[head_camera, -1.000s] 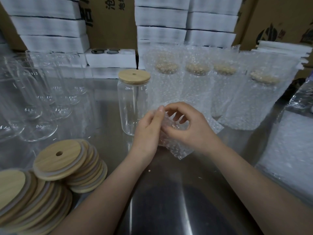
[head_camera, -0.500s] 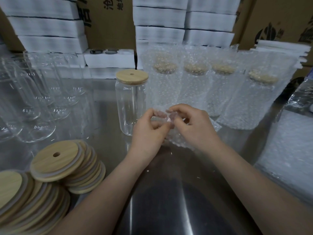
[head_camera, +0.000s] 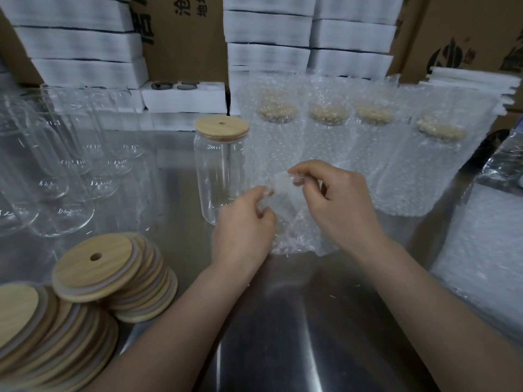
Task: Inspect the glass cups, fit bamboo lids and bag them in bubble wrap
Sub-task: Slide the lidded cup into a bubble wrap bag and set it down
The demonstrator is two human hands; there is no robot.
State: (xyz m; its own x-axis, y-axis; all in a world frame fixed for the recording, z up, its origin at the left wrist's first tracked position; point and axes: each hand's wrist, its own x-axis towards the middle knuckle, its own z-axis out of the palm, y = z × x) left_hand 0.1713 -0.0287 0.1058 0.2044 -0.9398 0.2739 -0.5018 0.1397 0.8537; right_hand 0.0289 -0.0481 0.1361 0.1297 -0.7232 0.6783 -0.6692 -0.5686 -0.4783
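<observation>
A clear glass cup (head_camera: 219, 176) with a bamboo lid (head_camera: 222, 127) stands upright at the table's middle. Just right of it, my left hand (head_camera: 243, 224) and my right hand (head_camera: 336, 205) each pinch one side of the mouth of a bubble wrap bag (head_camera: 294, 222) that lies on the steel table, and the two sides are pulled apart. Several bagged, lidded cups (head_camera: 328, 148) stand in a row behind the hands. Bare glass cups (head_camera: 65, 171) crowd the left. Loose bamboo lids (head_camera: 110, 275) are stacked at the front left.
A stack of flat bubble wrap bags (head_camera: 481, 250) lies at the right edge. White foam trays (head_camera: 184, 96) and cardboard boxes (head_camera: 181, 38) line the back. The steel table (head_camera: 297, 321) shows bare metal in front of me.
My hands have lifted a little and drawn apart, spreading the bag's mouth wider. The lidded cup has not moved.
</observation>
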